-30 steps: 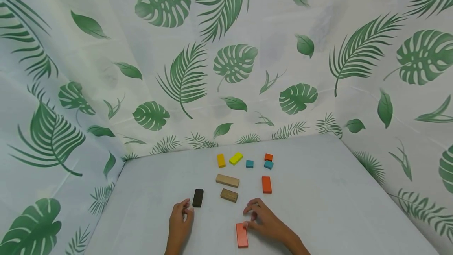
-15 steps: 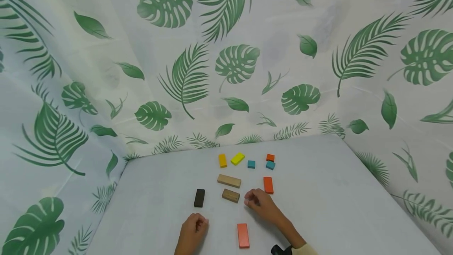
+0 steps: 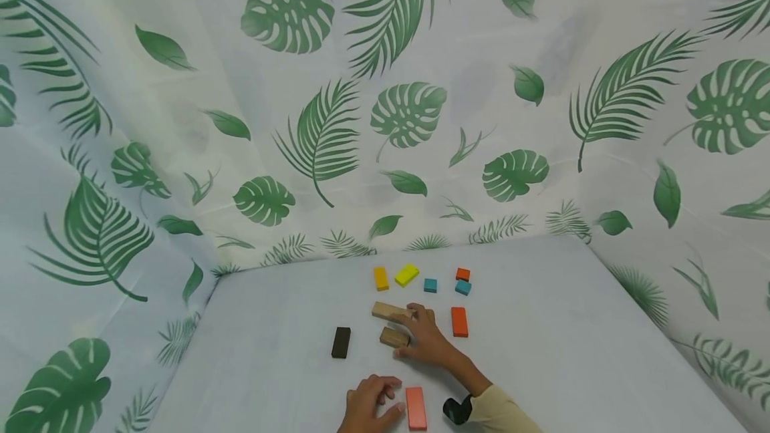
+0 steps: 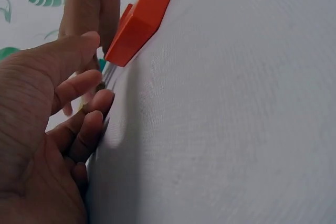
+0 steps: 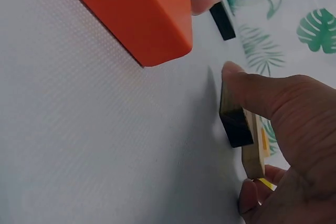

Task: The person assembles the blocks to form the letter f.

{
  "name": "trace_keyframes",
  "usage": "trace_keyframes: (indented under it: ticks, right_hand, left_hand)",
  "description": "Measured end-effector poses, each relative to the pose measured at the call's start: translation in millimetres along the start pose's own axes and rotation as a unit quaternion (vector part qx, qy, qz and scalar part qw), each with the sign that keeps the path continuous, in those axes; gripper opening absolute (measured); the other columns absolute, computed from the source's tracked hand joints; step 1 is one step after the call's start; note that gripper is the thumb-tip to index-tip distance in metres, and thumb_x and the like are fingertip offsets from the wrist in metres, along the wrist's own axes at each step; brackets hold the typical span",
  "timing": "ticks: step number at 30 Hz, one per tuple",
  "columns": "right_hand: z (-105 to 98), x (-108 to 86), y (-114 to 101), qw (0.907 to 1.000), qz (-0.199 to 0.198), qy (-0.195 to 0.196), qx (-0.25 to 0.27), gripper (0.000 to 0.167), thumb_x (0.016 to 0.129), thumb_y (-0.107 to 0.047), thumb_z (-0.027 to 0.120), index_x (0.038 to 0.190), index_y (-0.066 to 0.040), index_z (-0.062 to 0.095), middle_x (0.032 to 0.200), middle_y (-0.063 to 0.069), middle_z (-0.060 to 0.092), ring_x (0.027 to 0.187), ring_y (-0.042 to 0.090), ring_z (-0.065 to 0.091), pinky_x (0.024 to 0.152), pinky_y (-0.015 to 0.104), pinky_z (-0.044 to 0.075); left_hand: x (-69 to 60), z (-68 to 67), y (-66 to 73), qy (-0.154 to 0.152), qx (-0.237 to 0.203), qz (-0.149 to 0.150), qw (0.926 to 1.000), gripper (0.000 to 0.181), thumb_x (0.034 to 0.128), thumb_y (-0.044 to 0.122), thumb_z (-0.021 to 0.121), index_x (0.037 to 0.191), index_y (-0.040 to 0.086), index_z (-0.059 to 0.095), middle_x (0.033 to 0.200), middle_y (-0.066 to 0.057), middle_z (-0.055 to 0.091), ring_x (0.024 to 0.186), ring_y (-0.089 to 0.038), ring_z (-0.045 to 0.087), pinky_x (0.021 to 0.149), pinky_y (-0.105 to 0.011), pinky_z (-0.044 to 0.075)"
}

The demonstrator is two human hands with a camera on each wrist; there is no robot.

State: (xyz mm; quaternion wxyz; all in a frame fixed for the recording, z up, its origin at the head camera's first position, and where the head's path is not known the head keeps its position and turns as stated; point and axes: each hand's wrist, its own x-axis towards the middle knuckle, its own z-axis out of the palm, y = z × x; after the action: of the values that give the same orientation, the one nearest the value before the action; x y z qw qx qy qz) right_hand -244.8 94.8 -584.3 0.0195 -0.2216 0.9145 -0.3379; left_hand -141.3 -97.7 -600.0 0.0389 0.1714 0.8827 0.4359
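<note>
In the head view my right hand [image 3: 428, 341] reaches over a short brown wooden block [image 3: 394, 337] and a longer tan wooden block [image 3: 388, 311]. Its thumb lies along the brown block [image 5: 231, 111] in the right wrist view, while the fingers sit by the end of the tan block [image 5: 253, 156]. Both blocks rest on the table. My left hand [image 3: 369, 405], fingers loosely bent and holding nothing, is just left of a coral-red block [image 3: 416, 409]. That block's end [image 5: 163, 30] looms large in the right wrist view.
A black block [image 3: 341, 342] lies to the left, an orange-red block [image 3: 460, 322] to the right. Farther back are an orange block [image 3: 381, 278], a yellow block [image 3: 407, 275], a blue block [image 3: 430, 285], another blue block [image 3: 463, 287] and a small red block [image 3: 462, 274]. Leaf-patterned cloth [image 3: 337, 152] walls the table.
My right hand has left the coral-red block and moved forward to the two wooden blocks. My left hand has come from beside the black block back and right, toward the coral-red one.
</note>
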Motion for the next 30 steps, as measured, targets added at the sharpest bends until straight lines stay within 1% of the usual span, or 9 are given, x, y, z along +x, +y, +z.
trace_keyframes:
  ticks: [2, 4, 8, 10, 15, 19, 23, 26, 30]
  right_hand:
    - [3, 0.6, 1, 0.9997, -0.003, -0.004, -0.025, 0.060, 0.079, -0.034, 0.081, 0.133, -0.021, 0.058, 0.146, 0.024, 0.035, 0.126, 0.041, 0.034, 0.096, 0.059, 0.042]
    - [5, 1.4, 1, 0.9991, -0.010, 0.003, -0.041, 0.054, 0.079, -0.033, 0.081, 0.128, -0.021, 0.062, 0.145, 0.023, 0.039, 0.125, 0.041, 0.035, 0.095, 0.059, 0.041]
    - [8, 3.6, 2, 0.9984, -0.008, 0.026, -0.049, 0.046, 0.080, -0.030, 0.080, 0.123, -0.019, 0.066, 0.140, 0.020, 0.045, 0.121, 0.038, 0.038, 0.094, 0.056, 0.042]
    - [9, 4.9, 3, 0.9979, -0.004, 0.041, -0.049, 0.043, 0.080, -0.027, 0.080, 0.120, -0.018, 0.067, 0.136, 0.019, 0.049, 0.117, 0.037, 0.040, 0.091, 0.053, 0.043]
    - [9, 6.8, 9, 0.9936, 0.015, 0.085, -0.073, 0.037, 0.079, -0.025, 0.082, 0.114, -0.018, 0.071, 0.127, 0.017, 0.055, 0.110, 0.033, 0.044, 0.088, 0.047, 0.044]
    - [5, 7.5, 15, 0.9861, 0.062, 0.122, -0.094, 0.039, 0.078, -0.028, 0.082, 0.114, -0.016, 0.072, 0.125, 0.016, 0.055, 0.109, 0.034, 0.045, 0.086, 0.045, 0.044]
    - [0, 6.3, 20, 0.9771, 0.110, 0.162, -0.084, 0.030, 0.080, -0.026, 0.081, 0.107, -0.013, 0.074, 0.118, 0.014, 0.057, 0.108, 0.032, 0.047, 0.086, 0.044, 0.045]
    - [-3, 4.6, 23, 0.9770, 0.116, 0.166, -0.068, 0.028, 0.079, -0.024, 0.082, 0.104, -0.013, 0.074, 0.118, 0.014, 0.056, 0.109, 0.032, 0.047, 0.088, 0.045, 0.045]
    - [-4, 2.8, 23, 0.9819, 0.103, 0.140, -0.075, 0.037, 0.078, -0.028, 0.083, 0.111, -0.015, 0.072, 0.123, 0.015, 0.053, 0.110, 0.031, 0.046, 0.089, 0.044, 0.046]
  left_hand:
    - [-0.3, 2.1, 0.7, -0.015, 0.001, -0.012, 0.9998, 0.033, 0.0893, 0.043, 0.066, 0.115, 0.022, 0.065, 0.088, 0.015, 0.051, 0.076, 0.003, 0.038, 0.067, -0.032, 0.020]
    - [-0.1, 4.2, 1.7, -0.029, 0.014, -0.029, 0.9991, 0.038, 0.0876, 0.049, 0.066, 0.117, 0.025, 0.066, 0.088, 0.015, 0.048, 0.077, 0.001, 0.037, 0.066, -0.033, 0.019]
    - [-0.6, 8.6, 3.6, -0.046, 0.066, -0.057, 0.9952, 0.047, 0.0836, 0.061, 0.064, 0.119, 0.031, 0.066, 0.090, 0.012, 0.044, 0.078, -0.006, 0.034, 0.065, -0.035, 0.018]
    - [-1.7, 10.3, 4.5, -0.046, 0.084, -0.062, 0.9934, 0.050, 0.0821, 0.065, 0.064, 0.120, 0.032, 0.066, 0.091, 0.012, 0.042, 0.078, -0.007, 0.032, 0.065, -0.036, 0.018]
    - [-1.7, 12.3, 6.0, -0.033, 0.091, -0.050, 0.9940, 0.051, 0.0812, 0.065, 0.065, 0.119, 0.031, 0.066, 0.091, 0.012, 0.041, 0.079, -0.006, 0.031, 0.066, -0.035, 0.017]
    - [-0.1, 12.7, 6.9, -0.032, 0.092, -0.059, 0.9935, 0.053, 0.0801, 0.068, 0.064, 0.119, 0.032, 0.066, 0.091, 0.012, 0.042, 0.080, -0.006, 0.031, 0.067, -0.035, 0.017]
    - [-0.4, 13.2, 7.2, -0.022, 0.097, -0.056, 0.9934, 0.053, 0.0793, 0.069, 0.065, 0.118, 0.032, 0.067, 0.091, 0.013, 0.041, 0.080, -0.006, 0.032, 0.068, -0.035, 0.017]
    - [-1.9, 13.5, 7.2, -0.015, 0.104, -0.051, 0.9932, 0.053, 0.0795, 0.069, 0.064, 0.118, 0.032, 0.067, 0.090, 0.013, 0.041, 0.081, -0.005, 0.032, 0.068, -0.034, 0.017]
    - [-4.9, 13.0, 7.6, -0.011, 0.109, -0.055, 0.9925, 0.054, 0.0799, 0.069, 0.064, 0.118, 0.031, 0.067, 0.091, 0.013, 0.042, 0.081, -0.005, 0.032, 0.068, -0.034, 0.017]
